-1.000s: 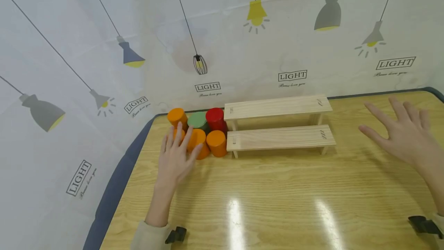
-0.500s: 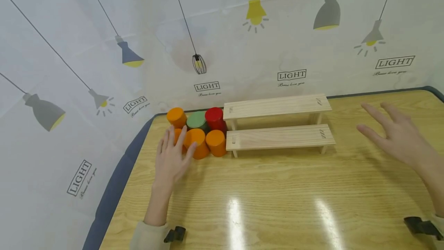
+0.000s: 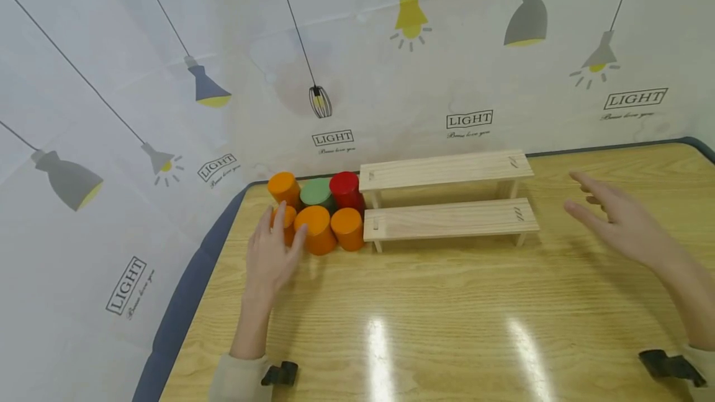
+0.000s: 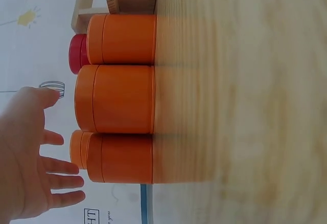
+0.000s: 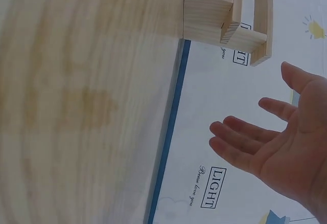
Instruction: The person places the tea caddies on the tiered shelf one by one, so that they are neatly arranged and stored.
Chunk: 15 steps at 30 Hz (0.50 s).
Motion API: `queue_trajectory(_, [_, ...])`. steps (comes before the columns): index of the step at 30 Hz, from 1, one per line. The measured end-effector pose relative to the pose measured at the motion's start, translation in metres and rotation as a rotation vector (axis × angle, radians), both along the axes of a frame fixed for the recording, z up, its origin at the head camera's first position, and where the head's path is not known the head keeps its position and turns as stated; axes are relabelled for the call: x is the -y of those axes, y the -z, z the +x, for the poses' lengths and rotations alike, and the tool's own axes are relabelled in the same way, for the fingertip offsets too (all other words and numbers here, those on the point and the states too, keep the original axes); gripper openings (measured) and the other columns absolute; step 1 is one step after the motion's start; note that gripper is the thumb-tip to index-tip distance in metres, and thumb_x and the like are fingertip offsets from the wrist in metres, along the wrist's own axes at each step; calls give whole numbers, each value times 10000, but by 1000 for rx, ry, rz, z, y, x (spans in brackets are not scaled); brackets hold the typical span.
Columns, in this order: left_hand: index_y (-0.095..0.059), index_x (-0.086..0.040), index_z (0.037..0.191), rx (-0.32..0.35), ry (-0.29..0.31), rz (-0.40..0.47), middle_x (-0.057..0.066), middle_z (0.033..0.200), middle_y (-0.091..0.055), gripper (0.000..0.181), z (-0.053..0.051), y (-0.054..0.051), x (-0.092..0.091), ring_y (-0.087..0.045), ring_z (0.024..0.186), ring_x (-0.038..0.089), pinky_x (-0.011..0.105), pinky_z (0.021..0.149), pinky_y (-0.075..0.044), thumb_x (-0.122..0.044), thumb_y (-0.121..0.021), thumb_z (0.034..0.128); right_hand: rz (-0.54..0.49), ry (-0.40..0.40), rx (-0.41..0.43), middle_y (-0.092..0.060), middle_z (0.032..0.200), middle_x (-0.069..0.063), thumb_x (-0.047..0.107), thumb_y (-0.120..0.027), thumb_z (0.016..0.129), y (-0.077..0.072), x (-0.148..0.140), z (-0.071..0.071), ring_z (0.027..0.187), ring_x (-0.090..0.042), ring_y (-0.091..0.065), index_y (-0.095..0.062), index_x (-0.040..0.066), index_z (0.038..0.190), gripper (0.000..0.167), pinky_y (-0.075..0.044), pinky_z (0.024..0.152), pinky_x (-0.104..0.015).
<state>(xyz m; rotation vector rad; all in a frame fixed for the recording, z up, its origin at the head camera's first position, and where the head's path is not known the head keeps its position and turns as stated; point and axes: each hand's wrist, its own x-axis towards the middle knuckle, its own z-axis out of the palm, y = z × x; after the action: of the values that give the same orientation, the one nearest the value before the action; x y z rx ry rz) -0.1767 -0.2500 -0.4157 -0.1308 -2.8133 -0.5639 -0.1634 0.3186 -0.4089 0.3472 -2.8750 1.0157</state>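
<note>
My left hand (image 3: 269, 259) hovers with loosely spread fingers over the front-left orange canister (image 3: 288, 222), partly covering it in the head view. In the left wrist view, a gap shows between the fingers (image 4: 64, 165) and the orange canisters (image 4: 115, 98). A larger orange canister (image 3: 315, 231) and a smaller one (image 3: 347, 229) stand to its right. Behind them are another orange canister (image 3: 283, 188), a green canister (image 3: 317, 194) and a red canister (image 3: 345, 188). My right hand (image 3: 628, 222) hangs in the air at the right, fingers relaxed, holding nothing.
A two-step wooden rack, with an upper shelf (image 3: 447, 169) and a lower shelf (image 3: 449, 220), stands right of the canisters. Behind the wooden table (image 3: 447, 303) hangs a pale sheet (image 3: 380, 73) printed with lamps. Dark blue edging (image 3: 184, 303) borders the table's left side.
My left hand has drawn slightly left and nearer to me, its fingers less spread. My right hand has shifted left and turned, with its fingers drawing together. The canisters and rack keep their places.
</note>
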Motion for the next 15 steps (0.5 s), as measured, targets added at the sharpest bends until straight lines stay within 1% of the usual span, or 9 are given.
queue_trajectory(2, [-306, -94, 1582, -14, -6, 19, 286, 1574, -294, 720, 0, 0, 2, -333, 1413, 476, 647, 1117, -288, -536, -447, 1031, -10, -6, 20, -266, 1557, -354, 314, -503, 1066, 1, 2, 0, 1216, -646, -406, -156, 41, 1611, 702, -341, 880, -799])
queue_trajectory(5, [-312, -59, 1570, -21, -17, 35, 297, 1551, -330, 727, -1, 1, 4, -366, 1386, 489, 649, 1102, -317, -507, -486, 1025, -41, -14, 48, -259, 1565, -343, 317, -502, 1068, 2, 6, 0, 1216, -644, -424, -141, 44, 1614, 709, -347, 913, -781])
queue_trajectory(8, [-298, -26, 1566, -14, -31, 45, 298, 1539, -348, 749, -2, 2, 7, -383, 1374, 489, 637, 1102, -330, -487, -515, 1017, -65, -11, 80, -268, 1559, -344, 342, -497, 1069, 2, 9, -1, 1224, -624, -445, -128, 52, 1617, 721, -373, 921, -758])
queue_trajectory(11, [-283, -7, 1565, 0, -40, 62, 286, 1541, -349, 764, -4, 3, 9, -385, 1378, 475, 615, 1112, -333, -464, -542, 1010, -73, -8, 110, -328, 1515, -368, 363, -488, 1070, 2, 12, -1, 1226, -616, -456, -111, 49, 1617, 735, -401, 897, -749])
queue_trajectory(15, [-267, -7, 1569, 31, -51, 116, 279, 1547, -342, 772, -5, 3, 11, -377, 1387, 467, 604, 1119, -330, -453, -554, 1009, -83, -16, 128, -416, 1434, -387, 368, -492, 1068, 2, 13, -2, 1191, -617, -486, -101, 45, 1616, 746, -434, 851, -724])
